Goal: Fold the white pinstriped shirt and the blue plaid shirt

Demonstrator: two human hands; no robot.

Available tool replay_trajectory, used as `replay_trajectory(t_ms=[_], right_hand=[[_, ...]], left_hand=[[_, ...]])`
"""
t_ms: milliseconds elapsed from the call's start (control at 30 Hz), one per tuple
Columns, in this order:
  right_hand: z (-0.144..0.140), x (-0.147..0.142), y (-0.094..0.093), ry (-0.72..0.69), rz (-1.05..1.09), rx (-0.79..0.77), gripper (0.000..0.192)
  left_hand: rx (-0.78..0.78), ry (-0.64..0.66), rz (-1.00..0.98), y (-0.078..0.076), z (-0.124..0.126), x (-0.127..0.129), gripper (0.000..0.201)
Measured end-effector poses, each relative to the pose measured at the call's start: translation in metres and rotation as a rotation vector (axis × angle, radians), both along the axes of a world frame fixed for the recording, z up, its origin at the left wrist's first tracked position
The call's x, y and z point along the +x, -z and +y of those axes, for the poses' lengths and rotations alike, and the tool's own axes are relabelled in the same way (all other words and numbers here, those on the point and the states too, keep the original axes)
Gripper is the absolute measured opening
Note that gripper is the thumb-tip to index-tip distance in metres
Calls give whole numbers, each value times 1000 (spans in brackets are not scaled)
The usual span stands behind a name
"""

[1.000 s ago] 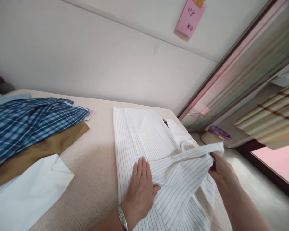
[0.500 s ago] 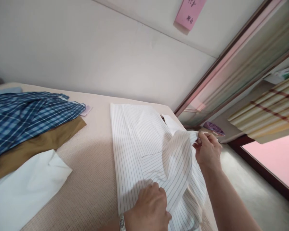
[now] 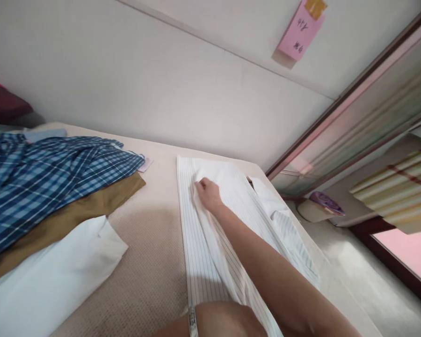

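A white shirt with thin dark stripes (image 3: 196,262) lies flat on the beige textured bed (image 3: 150,262). My right hand (image 3: 206,194) reaches across it to its far end, with the fingers curled on a folded-over sleeve and laying it along the shirt's middle. My right forearm crosses the shirt diagonally. My left hand (image 3: 228,319) rests on the near end of the shirt at the bottom edge of the picture, with a bracelet on the wrist. Its fingers are hidden under my right arm.
To the left lie a blue plaid shirt (image 3: 49,173), a brown garment (image 3: 73,215) under it and a white cloth (image 3: 49,276). A dark red pillow (image 3: 3,103) sits far left. A pink note (image 3: 300,35) hangs on the wall. The bed's right edge drops to the floor by a window.
My right hand carried the lifted sleeve from the right side over to the far middle of the shirt and laid it down. My left hand slid back toward the near edge.
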State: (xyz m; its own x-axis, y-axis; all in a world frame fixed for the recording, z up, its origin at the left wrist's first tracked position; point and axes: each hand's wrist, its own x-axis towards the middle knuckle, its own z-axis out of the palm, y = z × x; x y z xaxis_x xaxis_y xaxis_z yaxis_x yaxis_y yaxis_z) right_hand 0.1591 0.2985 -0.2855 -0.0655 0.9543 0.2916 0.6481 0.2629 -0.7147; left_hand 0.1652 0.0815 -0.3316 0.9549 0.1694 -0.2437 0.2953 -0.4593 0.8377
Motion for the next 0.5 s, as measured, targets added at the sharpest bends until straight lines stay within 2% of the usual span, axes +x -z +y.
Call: replay_trajectory(t_ms=[67,133,200,267,300,367,433,500], right_hand=[[-26,-2,3,-138,-22,-47,20],[-66,15,-7,-231,-43,-48,23],[-116,46,-20,-221,-97,-37,24],[-170,80,-22,-158,-228,-91,25],[-195,95,-15,-154,-303,-120,26],[-235,116,11,-207,-472,-131,20],[-257,125,46,-213,-652,-33,31],[-265,125,76,-222,-787,65,36]], left_hand=[[22,-46,49,-13,2,-3,33],[71,-153,63,-27,6,-17,36],[114,-242,32,-38,16,-40,35],[133,-359,30,-41,34,-72,32],[132,-522,50,-40,46,-89,29],[164,-932,93,-33,78,-121,27],[213,-1300,178,-24,117,-146,25],[346,-1555,268,-16,156,-161,22]])
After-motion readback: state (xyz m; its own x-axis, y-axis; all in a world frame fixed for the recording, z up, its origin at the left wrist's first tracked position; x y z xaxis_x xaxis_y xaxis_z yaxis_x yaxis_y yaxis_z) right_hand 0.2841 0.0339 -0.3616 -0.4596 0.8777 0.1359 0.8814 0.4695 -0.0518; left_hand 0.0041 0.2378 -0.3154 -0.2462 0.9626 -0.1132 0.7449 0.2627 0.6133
